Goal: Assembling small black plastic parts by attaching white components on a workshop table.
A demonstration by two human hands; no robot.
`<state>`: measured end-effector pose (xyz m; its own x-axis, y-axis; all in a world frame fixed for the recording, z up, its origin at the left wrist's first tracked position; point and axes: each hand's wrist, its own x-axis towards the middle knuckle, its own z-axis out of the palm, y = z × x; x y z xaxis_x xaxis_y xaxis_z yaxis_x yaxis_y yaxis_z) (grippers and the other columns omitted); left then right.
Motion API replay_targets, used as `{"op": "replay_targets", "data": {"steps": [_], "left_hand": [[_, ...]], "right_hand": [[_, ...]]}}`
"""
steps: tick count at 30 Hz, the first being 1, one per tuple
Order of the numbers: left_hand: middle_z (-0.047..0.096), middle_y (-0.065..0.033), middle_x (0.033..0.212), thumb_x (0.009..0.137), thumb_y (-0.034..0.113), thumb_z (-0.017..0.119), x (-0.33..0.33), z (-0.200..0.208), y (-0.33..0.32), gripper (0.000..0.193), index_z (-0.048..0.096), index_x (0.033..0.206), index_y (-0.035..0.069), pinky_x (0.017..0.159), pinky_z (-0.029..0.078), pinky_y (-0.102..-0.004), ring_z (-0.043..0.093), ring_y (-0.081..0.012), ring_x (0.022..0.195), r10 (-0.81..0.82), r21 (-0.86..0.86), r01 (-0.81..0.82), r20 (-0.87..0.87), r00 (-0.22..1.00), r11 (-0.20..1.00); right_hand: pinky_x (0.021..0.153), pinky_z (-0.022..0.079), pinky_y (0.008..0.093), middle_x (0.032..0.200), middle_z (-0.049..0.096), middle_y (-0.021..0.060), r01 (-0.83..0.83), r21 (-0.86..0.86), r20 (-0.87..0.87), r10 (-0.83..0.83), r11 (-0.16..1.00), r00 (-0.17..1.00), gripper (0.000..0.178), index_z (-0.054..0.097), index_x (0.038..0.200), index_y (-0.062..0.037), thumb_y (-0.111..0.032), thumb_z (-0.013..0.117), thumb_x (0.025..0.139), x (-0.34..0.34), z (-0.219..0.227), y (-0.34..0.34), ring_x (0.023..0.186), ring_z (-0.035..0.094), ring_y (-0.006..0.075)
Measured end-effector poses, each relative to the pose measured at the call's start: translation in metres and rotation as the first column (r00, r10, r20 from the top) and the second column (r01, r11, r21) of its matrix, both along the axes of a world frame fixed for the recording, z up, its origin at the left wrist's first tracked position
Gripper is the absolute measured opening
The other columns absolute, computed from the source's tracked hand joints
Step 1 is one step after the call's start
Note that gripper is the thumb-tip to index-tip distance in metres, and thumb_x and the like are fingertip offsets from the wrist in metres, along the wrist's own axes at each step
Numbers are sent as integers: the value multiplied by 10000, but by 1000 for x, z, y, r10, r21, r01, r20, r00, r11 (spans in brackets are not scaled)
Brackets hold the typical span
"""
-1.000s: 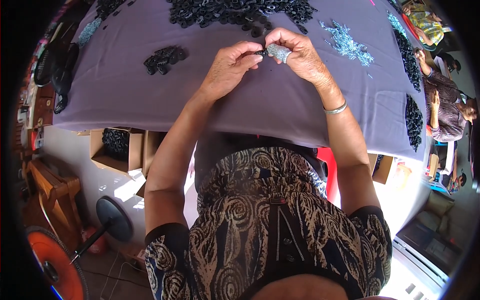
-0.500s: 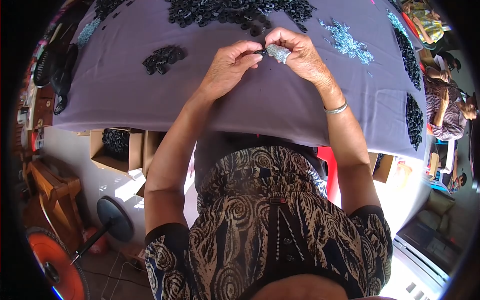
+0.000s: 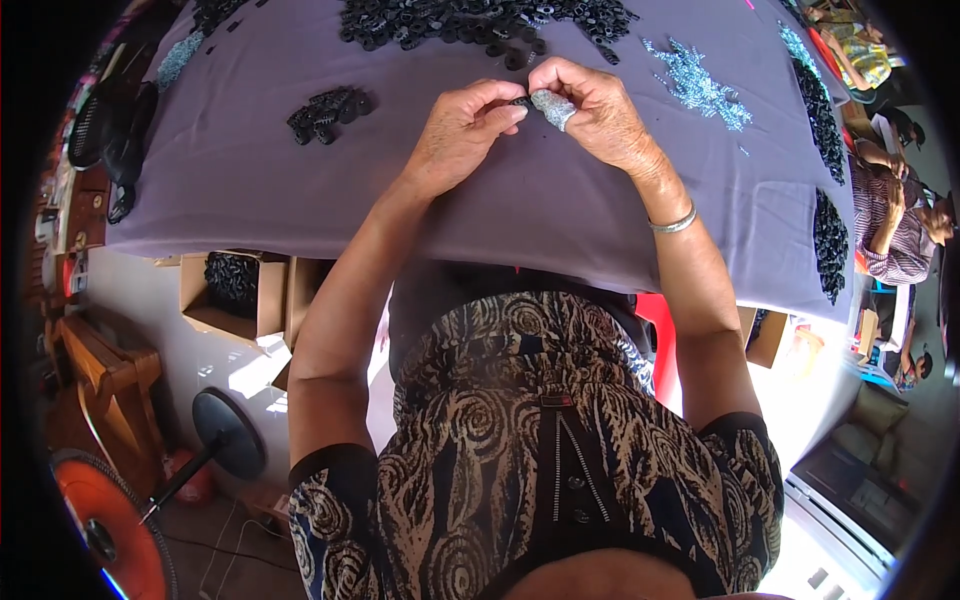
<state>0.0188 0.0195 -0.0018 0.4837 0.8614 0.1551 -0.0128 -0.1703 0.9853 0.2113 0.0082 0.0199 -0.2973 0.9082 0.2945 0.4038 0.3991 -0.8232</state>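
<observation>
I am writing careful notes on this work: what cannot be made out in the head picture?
In the head view:
Black piece: mostly covered by the left hand.
Silvery thing at the right hand: too small to tell whether worn or held.
Large black pile: far end cut off by the top edge.
Pale-blue bits: too small for their shape.

Orange fan (image 3: 118, 515) with round dark base (image 3: 238, 430), near brown wooden furniture (image 3: 118, 385).
</observation>
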Motion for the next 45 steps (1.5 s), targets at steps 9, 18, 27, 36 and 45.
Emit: {"op": "replay_targets", "data": {"steps": [9,18,27,36,45], "left_hand": [[626,-15,859,874,84,624,0,-3,-2,197,647,1057,15,676,477,-223,592,-85,743,52,-2,-52,7,999,999],[641,-3,881,886,109,619,0,0,0,205,651,1077,43,677,462,-220,605,-85,759,48,-25,-49,-23,999,998],[637,-3,903,900,124,607,3,0,-2,208,642,1084,32,699,455,-219,578,-77,774,36,-105,-23,127,991,994],[610,-3,926,896,113,613,3,3,-3,217,636,1094,26,730,447,-224,568,-94,832,72,-138,-46,188,980,989],[527,-2,1043,864,44,637,15,8,-16,202,649,1065,41,879,415,-250,515,-94,966,58,45,-75,299,952,996]], "right_hand": [[649,492,270,767,620,43,7,15,10,-7,1000,1000,172,577,931,-62,34,610,792,-6,1,1,709,594,114],[632,493,323,817,637,100,23,284,153,-69,959,986,187,565,929,-64,40,618,783,-13,5,-2,733,638,250],[637,483,262,791,602,-5,31,20,-157,-27,999,987,182,583,1032,-67,-14,585,858,-9,1,-6,687,552,92],[522,411,222,769,550,62,-14,-338,-287,-89,941,954,580,576,1002,6,-540,387,947,-1,5,-6,588,458,94],[444,201,192,658,373,-41,-371,-625,-627,-159,687,763,452,498,769,-95,-523,466,911,-9,1,-17,526,258,51]]}}
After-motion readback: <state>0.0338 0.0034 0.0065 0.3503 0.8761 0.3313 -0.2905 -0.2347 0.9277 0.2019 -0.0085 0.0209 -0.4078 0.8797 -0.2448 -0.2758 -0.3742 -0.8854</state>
